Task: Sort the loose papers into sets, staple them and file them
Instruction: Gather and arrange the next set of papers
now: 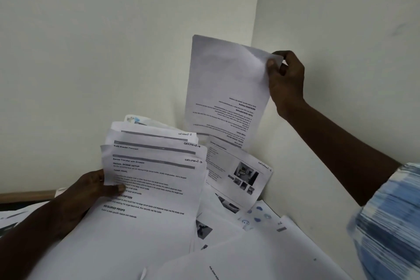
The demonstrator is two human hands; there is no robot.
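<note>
Hands: left hand (91, 186) grips a fanned stack (156, 177), right hand (287, 84) pinches one sheet (225, 88), above loose papers (261, 257) by white walls (113, 29).

loose papers (238, 245) crowd the surface right up to the wall corner (254, 75); open air above them.

Sleeve (391, 223) right of stack (156, 179) blurred & cut by frame edge; fingers of left hand (93, 185) hidden behind stack; small print on sheet (227, 79) up-right of stack unreadable.

Fanned printed sheets (154, 177) held low left, single upside-down sheet (225, 93) raised, loose papers (238, 245) beneath
</note>
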